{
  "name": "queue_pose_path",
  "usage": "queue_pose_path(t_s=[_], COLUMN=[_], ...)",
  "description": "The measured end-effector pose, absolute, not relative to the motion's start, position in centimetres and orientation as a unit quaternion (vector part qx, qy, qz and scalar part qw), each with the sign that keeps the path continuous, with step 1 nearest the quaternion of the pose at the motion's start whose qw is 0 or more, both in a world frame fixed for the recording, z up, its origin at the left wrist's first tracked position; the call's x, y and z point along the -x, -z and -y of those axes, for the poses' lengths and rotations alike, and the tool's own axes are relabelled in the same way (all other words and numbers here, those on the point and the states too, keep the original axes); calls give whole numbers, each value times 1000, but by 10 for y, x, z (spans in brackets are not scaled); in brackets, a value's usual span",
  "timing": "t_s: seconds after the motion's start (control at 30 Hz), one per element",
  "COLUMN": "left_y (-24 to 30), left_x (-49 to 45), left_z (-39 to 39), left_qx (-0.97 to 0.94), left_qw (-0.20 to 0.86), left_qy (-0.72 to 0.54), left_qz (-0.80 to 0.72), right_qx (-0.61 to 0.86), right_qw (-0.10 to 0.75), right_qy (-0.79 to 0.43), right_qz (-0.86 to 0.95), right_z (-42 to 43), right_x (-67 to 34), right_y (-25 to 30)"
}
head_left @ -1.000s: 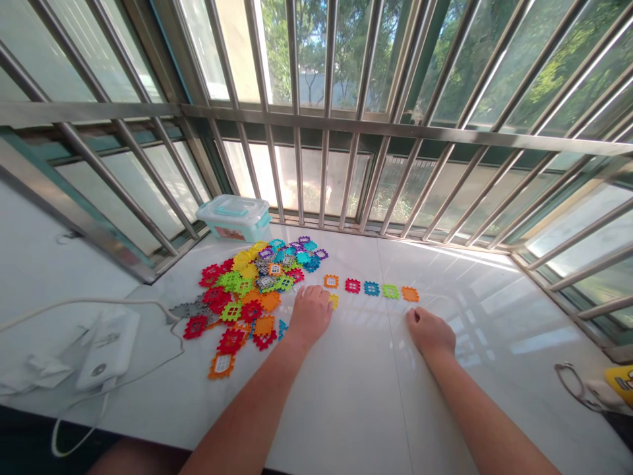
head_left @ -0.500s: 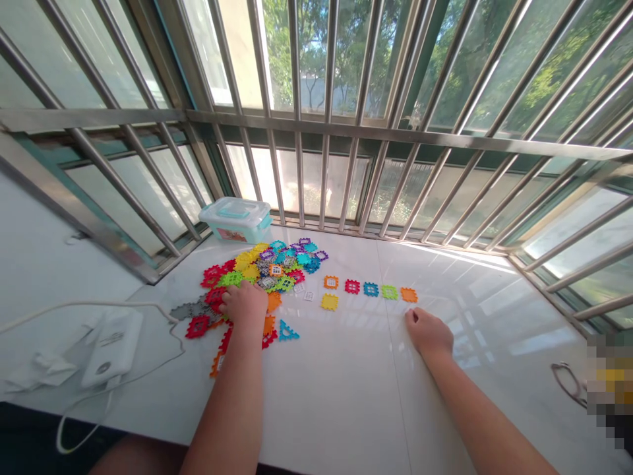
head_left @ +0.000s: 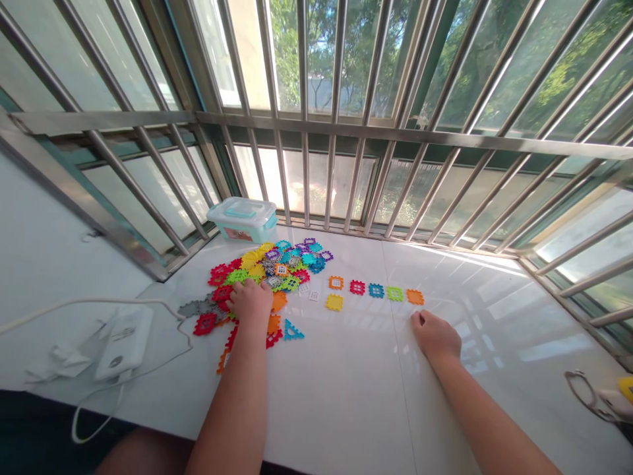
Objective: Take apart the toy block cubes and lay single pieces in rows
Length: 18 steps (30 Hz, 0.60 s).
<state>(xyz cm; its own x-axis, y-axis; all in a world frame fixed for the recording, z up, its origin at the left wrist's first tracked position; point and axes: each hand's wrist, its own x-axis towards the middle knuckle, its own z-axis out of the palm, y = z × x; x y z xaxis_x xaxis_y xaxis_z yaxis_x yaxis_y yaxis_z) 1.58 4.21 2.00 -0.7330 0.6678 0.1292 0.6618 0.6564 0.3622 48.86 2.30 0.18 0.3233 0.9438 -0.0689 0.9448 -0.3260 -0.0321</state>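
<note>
head view: the left grip (head_left: 250, 300) lies palm down on the near edge of a heap of colourful plastic interlocking tiles (head_left: 262, 276), fingers spread over red and green pieces; whether it has hold of a tile is hidden by the hand. the right grip (head_left: 435, 334) rests on the white marble-look counter (head_left: 346, 402), loosely curled and holding nothing that shows, just below a straight row of five square tiles (head_left: 376, 291) in orange, red, blue, green and orange. a yellow square tile (head_left: 334, 302) lies just below the row's left end, and a blue triangular tile (head_left: 293, 331) sits just beside the left grip. a lidded plastic box (head_left: 241, 220) stands behind the heap, against the window's steel bars (head_left: 304, 125).
</note>
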Motion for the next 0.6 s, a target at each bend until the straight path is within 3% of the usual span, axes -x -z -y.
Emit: queue_pose_path(t_s=[0.27, 0.6], left_y=[-3, -5], left_x=[1, 25], left_z=[-46, -41], left_qx=[-272, -191], left_qw=[-41, -1], left_qy=[-226, -223], left_qz=[-934, -956], right_qx=[-814, -813], right_qw=[8, 13], right_qy=[38, 42], right_qz=[-580, -580], right_z=[-23, -24], right_x=[-489, -489], right_y=[-3, -2])
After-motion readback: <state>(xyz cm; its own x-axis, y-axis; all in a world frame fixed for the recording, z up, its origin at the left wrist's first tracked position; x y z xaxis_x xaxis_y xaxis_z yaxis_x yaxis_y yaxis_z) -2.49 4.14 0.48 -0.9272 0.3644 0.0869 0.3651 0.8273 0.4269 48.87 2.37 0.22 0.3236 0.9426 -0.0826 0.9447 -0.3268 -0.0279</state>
